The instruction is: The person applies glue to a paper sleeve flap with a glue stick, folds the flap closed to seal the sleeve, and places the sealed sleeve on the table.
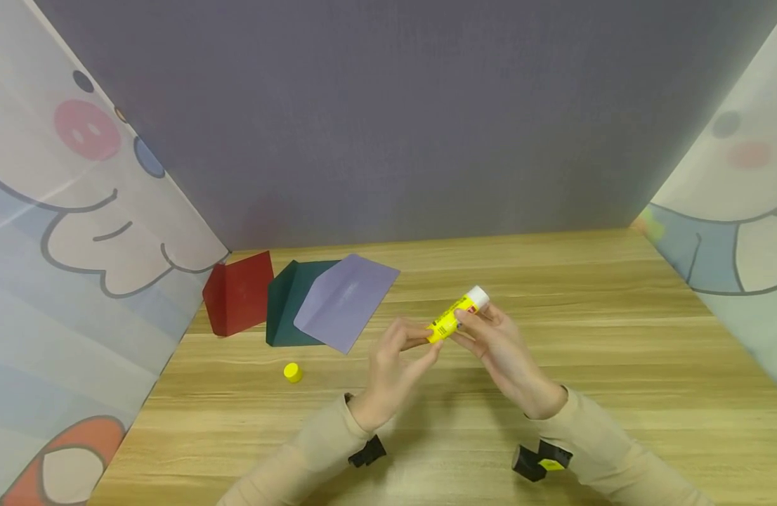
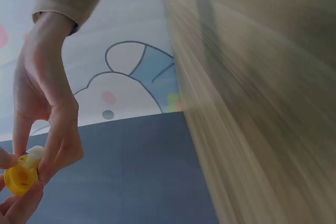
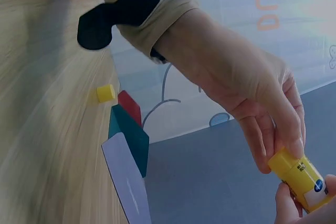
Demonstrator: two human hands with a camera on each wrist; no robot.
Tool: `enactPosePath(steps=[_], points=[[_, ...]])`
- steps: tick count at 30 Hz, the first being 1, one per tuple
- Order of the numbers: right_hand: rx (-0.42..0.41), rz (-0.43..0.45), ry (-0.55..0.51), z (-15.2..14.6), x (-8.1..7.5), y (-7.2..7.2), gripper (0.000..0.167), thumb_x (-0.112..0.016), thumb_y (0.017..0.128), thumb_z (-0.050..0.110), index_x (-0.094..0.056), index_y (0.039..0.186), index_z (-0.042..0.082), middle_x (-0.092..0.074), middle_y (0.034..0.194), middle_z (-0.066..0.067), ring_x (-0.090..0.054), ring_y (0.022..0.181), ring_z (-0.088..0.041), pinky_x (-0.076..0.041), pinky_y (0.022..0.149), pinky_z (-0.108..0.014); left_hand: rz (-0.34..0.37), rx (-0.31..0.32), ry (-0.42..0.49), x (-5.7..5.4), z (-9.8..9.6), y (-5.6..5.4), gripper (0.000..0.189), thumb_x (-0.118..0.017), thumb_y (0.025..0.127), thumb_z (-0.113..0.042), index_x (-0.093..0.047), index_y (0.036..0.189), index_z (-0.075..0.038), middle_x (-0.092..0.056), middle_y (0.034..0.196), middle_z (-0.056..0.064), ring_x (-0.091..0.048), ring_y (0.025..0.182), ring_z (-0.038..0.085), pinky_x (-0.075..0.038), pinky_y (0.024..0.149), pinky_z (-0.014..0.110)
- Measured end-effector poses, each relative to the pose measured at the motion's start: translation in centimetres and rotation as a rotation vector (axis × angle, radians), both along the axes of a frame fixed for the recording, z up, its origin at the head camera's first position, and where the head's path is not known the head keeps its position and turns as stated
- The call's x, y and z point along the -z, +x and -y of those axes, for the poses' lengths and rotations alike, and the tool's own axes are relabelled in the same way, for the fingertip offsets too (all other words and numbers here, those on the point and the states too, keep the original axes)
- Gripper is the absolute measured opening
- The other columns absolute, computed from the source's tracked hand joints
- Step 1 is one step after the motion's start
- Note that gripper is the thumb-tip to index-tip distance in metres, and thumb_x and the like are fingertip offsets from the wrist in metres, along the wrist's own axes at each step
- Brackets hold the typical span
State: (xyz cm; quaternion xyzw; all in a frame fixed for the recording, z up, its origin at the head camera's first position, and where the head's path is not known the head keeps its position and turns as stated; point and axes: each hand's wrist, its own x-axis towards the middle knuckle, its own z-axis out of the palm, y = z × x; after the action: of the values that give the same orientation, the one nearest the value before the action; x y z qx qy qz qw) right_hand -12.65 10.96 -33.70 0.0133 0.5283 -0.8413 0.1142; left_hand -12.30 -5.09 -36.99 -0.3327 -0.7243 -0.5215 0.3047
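Both hands hold a yellow glue stick [image 1: 448,323] with a white end, tilted up to the right above the table. My left hand [image 1: 390,369] pinches its lower yellow end between thumb and fingers. Nearer the white end, my right hand [image 1: 507,355] grips the tube with its thumb on top. In the left wrist view the open, hollow end of the glue stick [image 2: 21,178] faces the camera. A loose yellow cap [image 1: 292,372] stands on the table to the left of the left hand. A lavender envelope [image 1: 357,299], its flap spread, lies behind that hand.
The lavender envelope overlaps a dark green envelope [image 1: 284,313], and a red envelope [image 1: 246,295] lies left of that. A grey panel [image 1: 414,126] bounds the wooden table [image 1: 616,316] at the back. Cartoon-printed sheets [image 1: 98,232] stand at both sides.
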Motion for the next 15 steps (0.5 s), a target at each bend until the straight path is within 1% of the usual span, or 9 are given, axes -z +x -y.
enactPosePath(steps=[1, 3, 4, 5, 7, 9, 11, 13, 15], points=[[0.001, 0.003, 0.001, 0.01, -0.01, 0.00, 0.039, -0.053, 0.088, 0.011, -0.034, 0.120, -0.004, -0.043, 0.109, -0.006, -0.051, 0.101, -0.013, -0.041, 0.092, -0.031, -0.070, -0.021, -0.033, 0.05, 0.04, -0.12, 0.023, -0.070, 0.068, 0.007, -0.057, 0.085, 0.002, -0.055, 0.083, 0.012, -0.059, 0.075, 0.023, -0.051, 0.071, 0.020], [0.001, 0.007, 0.004, 0.00, -0.03, 0.02, 0.039, -0.053, 0.089, 0.011, -0.034, 0.120, -0.003, -0.043, 0.110, -0.006, -0.050, 0.102, -0.013, -0.041, 0.092, -0.030, -0.160, -0.054, -0.077, 0.13, 0.10, -0.29, 0.022, -0.070, 0.068, 0.005, -0.057, 0.085, 0.002, -0.055, 0.082, 0.010, -0.059, 0.075, 0.021, -0.050, 0.072, 0.018], [0.000, 0.009, 0.004, -0.03, -0.04, 0.03, 0.039, -0.052, 0.089, 0.011, -0.034, 0.120, -0.003, -0.042, 0.111, -0.007, -0.050, 0.102, -0.013, -0.041, 0.092, -0.030, -0.175, -0.058, -0.088, 0.13, 0.13, -0.32, 0.021, -0.071, 0.069, 0.004, -0.057, 0.085, 0.001, -0.056, 0.083, 0.010, -0.060, 0.075, 0.020, -0.049, 0.072, 0.017], [0.000, 0.008, 0.006, -0.06, -0.04, 0.04, 0.038, -0.052, 0.089, 0.011, -0.034, 0.120, -0.003, -0.042, 0.111, -0.007, -0.050, 0.102, -0.013, -0.041, 0.092, -0.030, -0.176, -0.056, -0.089, 0.13, 0.13, -0.35, 0.021, -0.071, 0.069, 0.004, -0.057, 0.085, 0.002, -0.056, 0.083, 0.010, -0.060, 0.075, 0.020, -0.049, 0.072, 0.017], [-0.001, 0.007, 0.008, -0.16, -0.04, 0.06, 0.038, -0.053, 0.089, 0.011, -0.035, 0.120, -0.002, -0.041, 0.112, -0.007, -0.050, 0.102, -0.013, -0.041, 0.092, -0.030, -0.139, -0.027, -0.074, 0.12, 0.11, -0.33, 0.023, -0.070, 0.069, 0.006, -0.056, 0.087, 0.002, -0.055, 0.084, 0.011, -0.059, 0.077, 0.022, -0.049, 0.073, 0.018], [0.000, 0.003, 0.010, -0.25, -0.04, 0.09, 0.038, -0.053, 0.088, 0.011, -0.035, 0.119, -0.001, -0.042, 0.112, -0.007, -0.050, 0.103, -0.014, -0.041, 0.092, -0.030, -0.050, 0.019, -0.033, 0.05, 0.04, -0.22, 0.025, -0.070, 0.069, 0.007, -0.056, 0.089, 0.003, -0.054, 0.085, 0.013, -0.058, 0.078, 0.023, -0.050, 0.073, 0.021], [-0.002, -0.005, 0.015, -0.33, -0.06, 0.10, 0.038, -0.054, 0.088, 0.011, -0.036, 0.119, -0.001, -0.043, 0.111, -0.007, -0.050, 0.104, -0.014, -0.041, 0.092, -0.030, 0.081, 0.070, 0.032, -0.13, -0.01, -0.06, 0.026, -0.070, 0.070, 0.007, -0.056, 0.091, 0.004, -0.054, 0.087, 0.015, -0.058, 0.081, 0.025, -0.051, 0.073, 0.024], [-0.006, -0.014, 0.017, -0.40, -0.10, 0.09, 0.039, -0.054, 0.088, 0.010, -0.035, 0.120, -0.002, -0.043, 0.111, -0.007, -0.050, 0.104, -0.015, -0.041, 0.092, -0.031, 0.255, 0.128, 0.109, -0.43, 0.00, 0.14, 0.025, -0.068, 0.072, 0.004, -0.056, 0.094, 0.005, -0.054, 0.091, 0.017, -0.057, 0.084, 0.026, -0.051, 0.074, 0.028], [-0.011, -0.022, 0.017, -0.45, -0.15, 0.06, 0.039, -0.054, 0.088, 0.009, -0.034, 0.120, -0.002, -0.043, 0.111, -0.008, -0.050, 0.103, -0.015, -0.041, 0.092, -0.031, 0.458, 0.177, 0.192, -0.73, 0.12, 0.27, 0.025, -0.068, 0.075, 0.001, -0.056, 0.097, 0.005, -0.055, 0.095, 0.016, -0.058, 0.086, 0.023, -0.051, 0.074, 0.031]])
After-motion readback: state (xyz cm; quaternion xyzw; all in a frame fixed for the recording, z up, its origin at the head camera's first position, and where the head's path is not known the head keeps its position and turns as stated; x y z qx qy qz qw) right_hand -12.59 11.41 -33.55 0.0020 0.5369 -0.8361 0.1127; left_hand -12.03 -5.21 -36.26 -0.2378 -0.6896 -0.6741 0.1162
